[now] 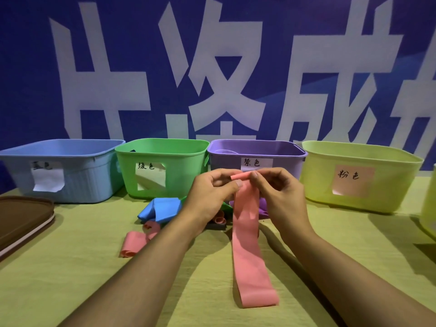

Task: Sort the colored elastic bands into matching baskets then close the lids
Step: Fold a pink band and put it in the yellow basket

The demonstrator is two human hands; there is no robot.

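Left hand and right hand, centre of frame, raised above the table: both pinch the rolled top end of a long flat pink elastic band, which hangs down toward lower centre, its free end lying on the yellow-green tablecloth; behind the hands, a loose pile: folded blue elastic band, curled pink elastic bands, glimpses of green and purple bands, mostly hidden; back row, left to right, each with a handwritten paper label: pale blue plastic basket, green plastic basket, purple plastic basket, yellow-green plastic basket; all four open; brown flat lid at left edge; blue banner with large white characters fills upper frame.
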